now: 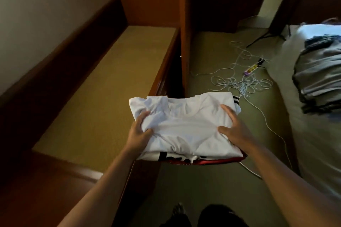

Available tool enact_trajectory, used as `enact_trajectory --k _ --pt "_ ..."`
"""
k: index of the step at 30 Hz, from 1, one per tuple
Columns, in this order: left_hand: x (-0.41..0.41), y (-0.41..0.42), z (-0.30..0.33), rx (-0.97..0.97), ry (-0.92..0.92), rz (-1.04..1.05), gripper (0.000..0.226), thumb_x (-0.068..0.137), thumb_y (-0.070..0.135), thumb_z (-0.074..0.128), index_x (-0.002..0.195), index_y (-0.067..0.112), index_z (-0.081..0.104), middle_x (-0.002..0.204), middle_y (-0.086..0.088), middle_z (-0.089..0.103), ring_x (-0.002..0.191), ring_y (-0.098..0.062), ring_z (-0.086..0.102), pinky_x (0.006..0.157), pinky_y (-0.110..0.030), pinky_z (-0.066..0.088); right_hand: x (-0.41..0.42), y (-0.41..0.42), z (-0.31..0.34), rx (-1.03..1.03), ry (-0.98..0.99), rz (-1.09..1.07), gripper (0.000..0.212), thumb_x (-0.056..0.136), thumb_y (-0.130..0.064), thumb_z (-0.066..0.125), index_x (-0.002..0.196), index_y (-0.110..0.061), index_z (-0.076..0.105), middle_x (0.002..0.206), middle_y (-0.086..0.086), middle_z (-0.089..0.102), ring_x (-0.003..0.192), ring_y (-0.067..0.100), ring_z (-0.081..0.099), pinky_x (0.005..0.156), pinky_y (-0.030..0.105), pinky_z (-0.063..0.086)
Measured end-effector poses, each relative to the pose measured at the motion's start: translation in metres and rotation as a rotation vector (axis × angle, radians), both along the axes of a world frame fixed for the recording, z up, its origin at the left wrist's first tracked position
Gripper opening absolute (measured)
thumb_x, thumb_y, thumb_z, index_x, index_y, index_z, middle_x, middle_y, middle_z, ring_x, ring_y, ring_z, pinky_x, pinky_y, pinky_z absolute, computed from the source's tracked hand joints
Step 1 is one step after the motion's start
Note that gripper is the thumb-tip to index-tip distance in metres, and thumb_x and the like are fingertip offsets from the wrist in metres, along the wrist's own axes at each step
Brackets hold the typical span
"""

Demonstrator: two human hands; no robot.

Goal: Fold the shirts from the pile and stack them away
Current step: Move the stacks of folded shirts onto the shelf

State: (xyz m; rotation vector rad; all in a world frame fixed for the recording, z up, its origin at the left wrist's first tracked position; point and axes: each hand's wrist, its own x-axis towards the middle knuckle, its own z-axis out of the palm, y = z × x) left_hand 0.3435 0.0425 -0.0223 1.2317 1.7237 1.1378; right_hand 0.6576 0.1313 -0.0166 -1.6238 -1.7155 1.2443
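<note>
Shirts (184, 127), folded, stacked, carried flat above floor, just right of open drawer (103, 86). Left hand (141, 131) and right hand (234, 127) grip opposite sides, thumbs on top, probably keeping folds intact for transfer into drawer.

One camera only, worn on the person's head, looking forward and steeply down. It sits close above both forearms, which reach in from the bottom edge. The wide lens bends the brown wooden drawer with its tan lining (103, 86) along the left and takes in the olive carpeted floor (212, 55) ahead and the pale bed (287, 83) at right.
</note>
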Motion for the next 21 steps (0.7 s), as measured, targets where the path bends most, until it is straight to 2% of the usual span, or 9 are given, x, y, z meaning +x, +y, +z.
enact_trajectory --k 2,4,8,11,16,19,21 --pt "0.006 0.036 -0.003 -0.02 0.01 -0.049 0.063 0.072 0.019 0.057 0.133 0.03 0.051 0.145 0.011 0.04 0.129 -0.011 0.044 0.099 -0.032 0.042 0.011 0.019 -0.001 -0.01 -0.022 -0.053 0.075 0.083 -0.007 0.061 0.144 -0.041 0.033 0.12 -0.01 0.045 0.071 0.01 0.049 0.055 0.007 0.038" --pt "0.015 0.068 -0.005 -0.028 0.018 -0.1 0.062 0.072 0.018 0.057 0.133 0.033 0.051 0.146 0.011 0.039 0.13 -0.009 0.042 0.101 -0.031 0.04 0.022 0.037 -0.006 -0.027 -0.032 -0.102 0.075 0.082 -0.008 0.062 0.143 -0.042 0.033 0.121 -0.011 0.045 0.071 0.004 0.049 0.058 0.008 0.037" --pt "0.041 0.135 -0.013 -0.063 0.037 -0.185 0.059 0.08 0.01 0.061 0.136 0.025 0.049 0.144 0.009 0.04 0.127 -0.005 0.04 0.093 -0.017 0.038 0.052 0.076 -0.017 -0.039 -0.018 -0.174 0.079 0.074 -0.016 0.064 0.142 -0.044 0.034 0.13 -0.013 0.043 0.098 0.014 0.052 0.073 0.023 0.042" --pt "0.068 0.19 -0.022 -0.087 0.035 -0.236 0.063 0.072 0.023 0.058 0.134 0.029 0.049 0.139 0.007 0.043 0.125 -0.006 0.042 0.096 -0.026 0.04 0.083 0.117 -0.023 -0.066 0.021 -0.22 0.082 0.064 -0.024 0.06 0.139 -0.046 0.035 0.134 -0.014 0.042 0.106 0.016 0.053 0.084 0.03 0.045" --pt "0.13 0.289 -0.029 -0.123 0.004 -0.264 0.064 0.072 0.024 0.058 0.134 0.033 0.048 0.138 0.002 0.044 0.123 -0.011 0.044 0.096 -0.032 0.042 0.145 0.204 -0.027 -0.056 -0.009 -0.247 0.079 0.076 -0.007 0.062 0.138 -0.048 0.035 0.13 -0.011 0.045 0.09 0.008 0.056 0.075 0.029 0.047" --pt "0.167 0.348 -0.028 -0.143 0.012 -0.263 0.065 0.071 0.024 0.058 0.134 0.035 0.048 0.136 0.004 0.043 0.121 -0.016 0.046 0.1 -0.041 0.045 0.179 0.262 -0.022 -0.075 0.013 -0.258 0.079 0.074 -0.005 0.063 0.14 -0.04 0.037 0.135 -0.013 0.039 0.1 0.012 0.052 0.072 0.018 0.04" --pt "0.191 0.386 -0.027 -0.138 0.016 -0.259 0.066 0.07 0.023 0.057 0.134 0.033 0.048 0.14 0.004 0.042 0.123 -0.017 0.045 0.102 -0.04 0.043 0.2 0.299 -0.017 -0.071 0.029 -0.235 0.082 0.067 -0.016 0.062 0.142 -0.036 0.035 0.137 -0.016 0.035 0.113 0.011 0.045 0.079 0.019 0.038"
